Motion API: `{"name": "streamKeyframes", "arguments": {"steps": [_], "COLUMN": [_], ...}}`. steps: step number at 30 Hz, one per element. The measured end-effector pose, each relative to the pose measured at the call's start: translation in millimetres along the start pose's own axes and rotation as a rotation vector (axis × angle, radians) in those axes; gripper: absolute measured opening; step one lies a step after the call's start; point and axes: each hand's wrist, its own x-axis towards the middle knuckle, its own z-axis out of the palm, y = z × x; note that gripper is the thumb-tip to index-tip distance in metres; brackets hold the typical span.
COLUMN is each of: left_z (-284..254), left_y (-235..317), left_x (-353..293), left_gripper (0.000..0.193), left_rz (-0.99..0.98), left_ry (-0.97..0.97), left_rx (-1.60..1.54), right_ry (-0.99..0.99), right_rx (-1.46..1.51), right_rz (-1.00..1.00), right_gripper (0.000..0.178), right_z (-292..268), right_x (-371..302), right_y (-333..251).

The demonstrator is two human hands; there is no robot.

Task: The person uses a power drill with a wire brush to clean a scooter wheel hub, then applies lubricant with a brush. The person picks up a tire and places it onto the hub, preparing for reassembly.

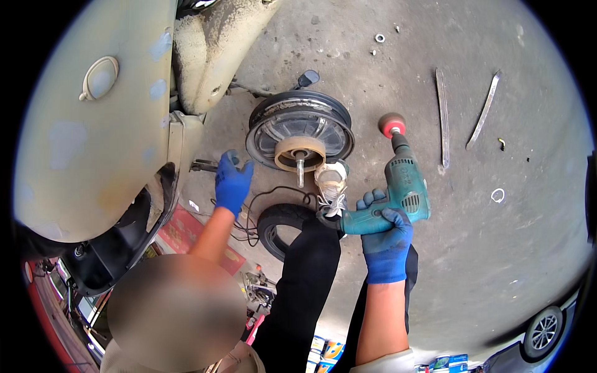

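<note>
On the concrete floor [497,248] in front of you lies a scooter wheel rim [300,129] on its side, its hub motor and axle stub pointing up at the camera; your left hand [232,181], in a blue glove, hangs just beside the rim's left edge, fingers loosely curled, and whether it grips anything you cannot tell from this view; your right hand [387,239], also in a blue glove, is clenched around the handle of a teal electric drill [398,199], which sits to the right of the rim and close to it; the drill points away from you, and its red-backed wire brush head [392,125] hovers near the rim's right side without touching it; a white sneaker [331,183] rests against the near edge of the rim, between your two hands; a black tyre [281,229] lies just below the rim, with thin black cables trailing across it; two long metal tyre levers [463,115] lie well apart from the drill on the right; a small washer [379,38] sits far up the floor; the pale scooter body [93,118] fills the left side.
</note>
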Motion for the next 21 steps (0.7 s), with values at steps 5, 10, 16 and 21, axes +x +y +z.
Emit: {"name": "streamKeyframes", "arguments": {"steps": [5,10,16,21], "left_z": [12,11,-34,-32], "left_y": [-46,-8,72,131], "left_x": [29,35,54,57], "left_gripper": [0.035,0.032,0.018,0.022], "left_rz": [-0.04,0.059,0.333,0.698], "left_ry": [-0.187,-0.177,-0.103,-0.091], "left_rx": [0.236,0.458,0.828,0.974], "right_ry": [-0.029,-0.016,-0.031,-0.027], "right_rx": [0.03,-0.034,-0.036,-0.051], "right_rz": [0.027,0.012,0.094,0.074], "right_gripper": [0.054,0.055,0.056,0.054], "right_z": [10,21,23,19], "right_x": [-10,-12,-13,-11], "right_y": [-14,-14,-1,3]}}
